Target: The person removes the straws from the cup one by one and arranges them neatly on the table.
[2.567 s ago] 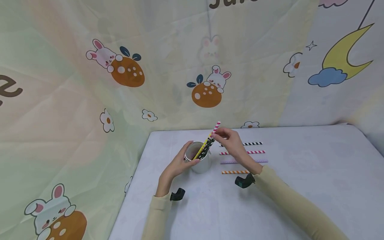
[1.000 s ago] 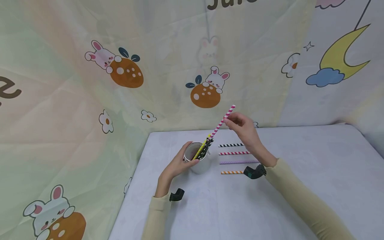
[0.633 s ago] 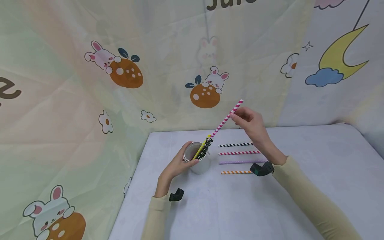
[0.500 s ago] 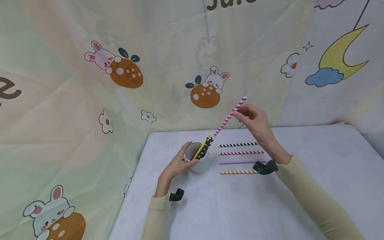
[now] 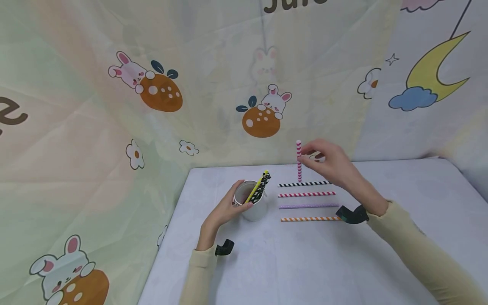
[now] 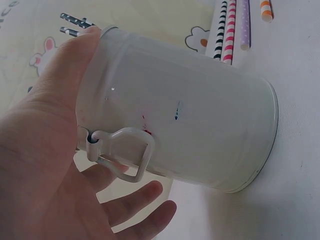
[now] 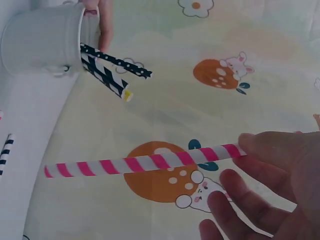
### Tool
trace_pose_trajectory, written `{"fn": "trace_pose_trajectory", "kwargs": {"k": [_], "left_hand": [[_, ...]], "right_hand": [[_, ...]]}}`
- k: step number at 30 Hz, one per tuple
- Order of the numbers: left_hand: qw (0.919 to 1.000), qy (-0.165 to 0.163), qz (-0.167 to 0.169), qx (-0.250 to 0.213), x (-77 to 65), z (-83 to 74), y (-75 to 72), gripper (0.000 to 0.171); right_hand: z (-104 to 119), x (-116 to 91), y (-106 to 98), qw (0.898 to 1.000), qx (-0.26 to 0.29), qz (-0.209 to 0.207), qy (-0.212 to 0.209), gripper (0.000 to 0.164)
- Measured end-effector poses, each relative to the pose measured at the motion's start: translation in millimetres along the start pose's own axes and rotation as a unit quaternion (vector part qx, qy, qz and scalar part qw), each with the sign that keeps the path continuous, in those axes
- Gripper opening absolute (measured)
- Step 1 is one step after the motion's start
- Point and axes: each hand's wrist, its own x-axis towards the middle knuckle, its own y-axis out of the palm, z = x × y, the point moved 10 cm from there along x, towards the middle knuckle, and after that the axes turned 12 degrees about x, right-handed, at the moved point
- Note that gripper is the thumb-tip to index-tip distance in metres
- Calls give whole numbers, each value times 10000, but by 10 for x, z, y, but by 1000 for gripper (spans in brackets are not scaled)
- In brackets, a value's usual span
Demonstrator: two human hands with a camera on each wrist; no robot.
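My left hand (image 5: 225, 209) grips a small white metal pail (image 5: 256, 213) at its rim, thumb on the near side. The left wrist view shows the pail's wall and its wire side loop (image 6: 145, 155). Yellow and black-patterned straws (image 7: 107, 77) lean out of its mouth; their lower ends are hidden inside. My right hand (image 5: 332, 164) pinches a pink-and-white striped paper straw (image 7: 135, 165) between thumb and index finger, other fingers loosely bent. In the head view this straw stands upright, its lower end overlapping a black-and-white striped straw (image 5: 305, 184).
Below the black-and-white straw lie a red-and-white striped straw (image 5: 306, 195), a purple dotted straw (image 5: 309, 206) and an orange-and-white striped straw (image 5: 310, 219), side by side on the white table (image 5: 267, 267). A printed cloth (image 5: 213, 84) hangs behind the table.
My right hand has drawn the pink-striped straw up out of the pail, then carried it right and turned it from slanted to upright. My left hand has stayed on the pail.
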Motion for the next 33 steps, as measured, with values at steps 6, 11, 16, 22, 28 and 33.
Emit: {"fn": "trace_pose_trajectory", "kwargs": {"k": [6, 11, 16, 22, 28, 33], "left_hand": [[10000, 55, -46, -37, -5, -26, -16, 88], [9999, 65, -75, -56, -5, -33, -17, 88], [9999, 50, -71, -62, -6, -22, -12, 88], [9999, 53, -83, -81, -2, -21, -15, 88], [9999, 57, -92, -39, 6, -18, -20, 88], [10000, 41, -36, -23, 7, -3, -1, 89]], "right_hand": [[54, -100, 219, 9892, -1025, 1050, -17, 15], [16, -225, 409, 9686, -1803, 1709, -14, 11], [-19, -342, 570, 9499, -2295, 2109, -234, 9], [-72, -496, 752, 9329, -2700, 2361, -318, 10], [-152, -702, 1007, 9162, -3098, 2495, -481, 11], [-319, -911, 1260, 8934, -3566, 2710, -336, 9]]}}
